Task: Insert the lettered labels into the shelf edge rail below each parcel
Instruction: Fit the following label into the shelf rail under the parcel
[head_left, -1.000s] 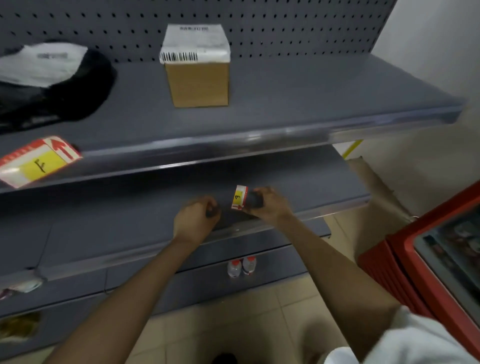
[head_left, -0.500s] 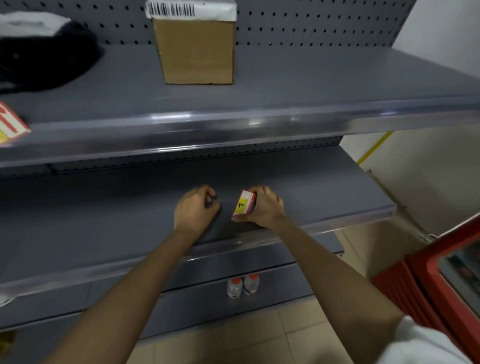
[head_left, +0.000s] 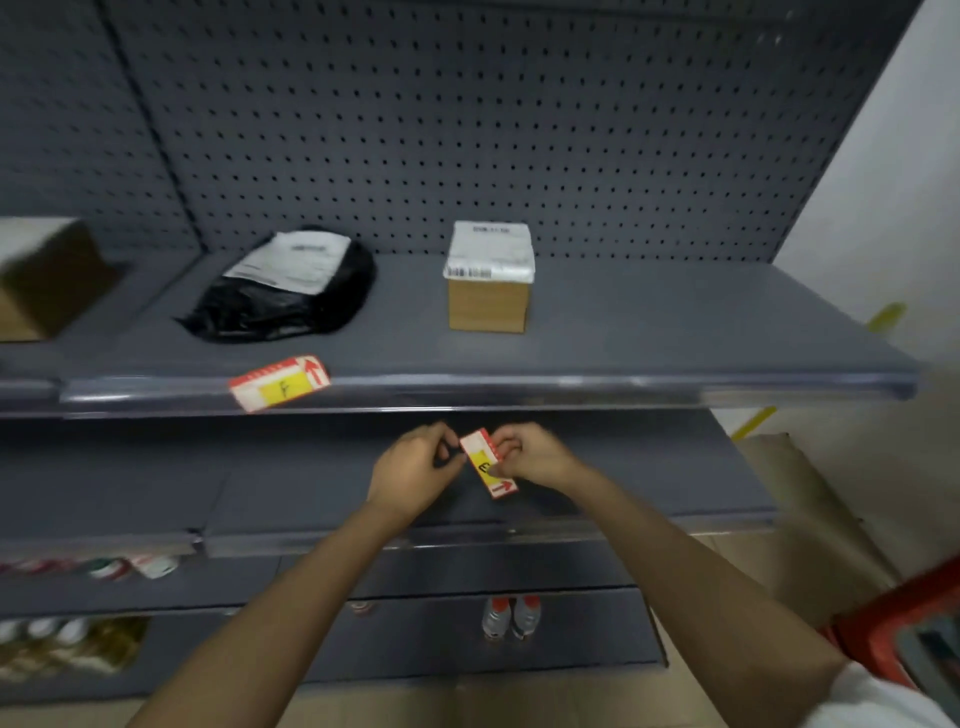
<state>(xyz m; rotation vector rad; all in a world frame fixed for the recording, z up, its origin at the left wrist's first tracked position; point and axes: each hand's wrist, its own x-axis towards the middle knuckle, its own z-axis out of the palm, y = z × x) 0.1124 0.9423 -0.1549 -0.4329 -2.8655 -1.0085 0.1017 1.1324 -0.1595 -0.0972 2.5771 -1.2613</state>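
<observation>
The right hand (head_left: 535, 457) pinches a red-and-white label (head_left: 488, 462) with a yellow patch bearing a dark letter, probably an E, though blur leaves that unsure. Thumb and fingers close on the label's right edge, and the label stands nearly on end, tilted, its red arrow at the lower tip. The left hand (head_left: 415, 475) sits just left of it, fingers curled, fingertips meeting the label's upper left edge; whether it truly grips the label cannot be told.

Both hands are in front of the lower shelf (head_left: 311, 488), below the clear edge rail (head_left: 571, 387) of the upper shelf. Above and left of the hands, a second label (head_left: 280, 383) marked F sits crooked on that rail, directly below a black poly mailer parcel (head_left: 283, 291). Straight above the hands, further back on the upper shelf, stands a small cardboard box parcel (head_left: 489, 291) with a white shipping sticker on top; the rail stretch beneath it is bare. Far up and left of the left hand, another cardboard box (head_left: 47, 280) shows blurred at the frame's edge. Below the hands, two small bottles (head_left: 511, 616) with red caps stand on a low shelf.
</observation>
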